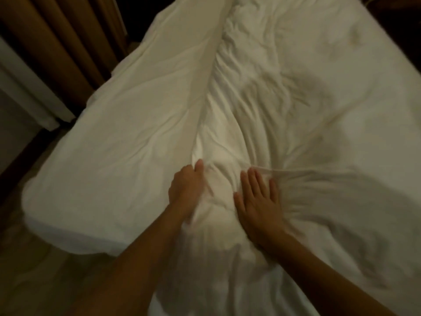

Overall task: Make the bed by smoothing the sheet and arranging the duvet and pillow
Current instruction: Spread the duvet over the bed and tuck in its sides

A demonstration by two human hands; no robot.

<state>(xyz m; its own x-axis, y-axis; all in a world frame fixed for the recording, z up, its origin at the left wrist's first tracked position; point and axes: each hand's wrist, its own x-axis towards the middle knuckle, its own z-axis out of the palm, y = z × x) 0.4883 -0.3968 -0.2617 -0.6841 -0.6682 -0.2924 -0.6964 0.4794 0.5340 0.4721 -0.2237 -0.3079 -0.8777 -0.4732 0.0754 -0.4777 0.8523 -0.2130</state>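
- Right hand (257, 201): released, laid flat with fingers straight, pressing the sheet (296, 99) close to the person.
- Left hand (185, 187): just beside it, fingers curled into a bunched fold of the sheet, thumb raised. Blur hides the fingertips.
- Creases fan out from between the hands, forward and to the right. The wrinkled expanse lies nearer the right hand.
- Duvet (136, 110), judged so by its thickness: a smoother band touching the left hand's outer side, its long axis running away from the person.
- Pillow: not in view.
- Curtain (57, 42): far left, beyond the duvet.
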